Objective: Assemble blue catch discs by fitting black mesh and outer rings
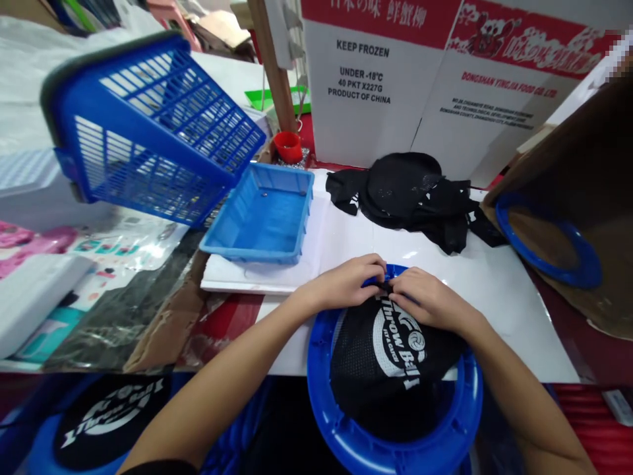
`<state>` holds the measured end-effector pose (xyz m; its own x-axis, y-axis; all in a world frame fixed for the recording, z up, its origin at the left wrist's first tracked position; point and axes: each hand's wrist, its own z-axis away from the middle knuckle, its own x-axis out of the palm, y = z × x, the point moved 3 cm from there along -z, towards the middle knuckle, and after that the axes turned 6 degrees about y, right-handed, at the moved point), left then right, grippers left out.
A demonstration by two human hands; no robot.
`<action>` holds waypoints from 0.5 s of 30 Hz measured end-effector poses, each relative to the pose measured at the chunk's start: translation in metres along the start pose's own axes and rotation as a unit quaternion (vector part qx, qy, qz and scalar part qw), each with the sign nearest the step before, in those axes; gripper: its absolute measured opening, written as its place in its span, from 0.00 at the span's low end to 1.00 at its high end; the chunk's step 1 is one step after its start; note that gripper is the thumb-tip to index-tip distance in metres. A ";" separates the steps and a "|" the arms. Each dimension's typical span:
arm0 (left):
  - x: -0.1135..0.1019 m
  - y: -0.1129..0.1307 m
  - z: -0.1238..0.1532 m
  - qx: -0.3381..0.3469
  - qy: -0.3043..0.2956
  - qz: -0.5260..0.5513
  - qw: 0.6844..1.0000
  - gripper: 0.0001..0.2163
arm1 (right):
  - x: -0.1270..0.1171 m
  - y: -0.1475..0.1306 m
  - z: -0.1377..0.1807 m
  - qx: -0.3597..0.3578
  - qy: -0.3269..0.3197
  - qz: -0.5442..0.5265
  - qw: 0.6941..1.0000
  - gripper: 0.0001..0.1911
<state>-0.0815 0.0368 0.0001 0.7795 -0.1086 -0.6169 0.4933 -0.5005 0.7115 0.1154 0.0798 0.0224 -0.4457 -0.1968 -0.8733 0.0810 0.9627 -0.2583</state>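
A blue plastic ring (346,435) lies at the near edge of the white table, with a black mesh net (390,369) printed in white letters stretched over it. My left hand (346,285) and my right hand (430,300) meet at the ring's far rim. Both pinch the net's edge against the blue rim, fingers curled tight. My forearms reach in from the bottom of the view.
A pile of black nets (410,194) lies behind the hands. A light blue tray (262,214) sits to the left, a tilted blue basket (148,125) beyond it. Another blue ring (548,241) leans at right. A white carton (376,86) stands at the back.
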 end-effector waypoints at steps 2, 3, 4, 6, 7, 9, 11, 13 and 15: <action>0.001 0.003 0.002 -0.015 0.004 0.000 1.000 0.03 | -0.005 0.001 0.003 0.042 0.036 -0.057 0.997 0.09; 0.001 0.004 0.002 -0.019 0.004 -0.003 1.000 0.03 | -0.007 0.002 0.005 0.064 0.053 -0.074 0.994 0.08; 0.002 0.006 0.003 -0.021 0.009 -0.007 1.000 0.02 | -0.008 0.004 0.007 0.092 0.067 -0.087 0.990 0.07; 0.003 0.009 0.004 -0.023 0.030 -0.018 0.999 0.03 | -0.007 0.009 0.009 0.160 0.086 -0.109 0.977 0.01; 0.004 0.010 0.005 -0.022 0.042 -0.028 0.998 0.03 | -0.006 0.012 0.010 0.189 0.090 -0.119 0.971 0.03; 0.005 0.010 0.009 -0.020 0.060 -0.062 0.996 0.06 | -0.002 0.017 0.009 0.218 0.088 -0.140 0.962 0.07; 0.004 0.008 0.013 -0.026 0.067 -0.108 0.991 0.07 | 0.001 0.020 0.006 0.223 0.077 -0.159 0.959 0.06; 0.003 0.006 0.015 -0.041 0.071 -0.133 0.988 0.07 | 0.003 0.024 0.003 0.235 0.061 -0.179 0.954 0.04; 0.000 0.004 0.014 -0.064 0.077 -0.119 0.988 0.06 | 0.003 0.028 0.000 0.256 0.047 -0.200 0.945 0.04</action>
<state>-0.0851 0.0225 -0.0021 0.6800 0.1361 -0.7204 0.7070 -0.3819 0.5952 0.1159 0.1066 0.0123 -0.6078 -0.4845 -0.6291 0.2991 0.5942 -0.7466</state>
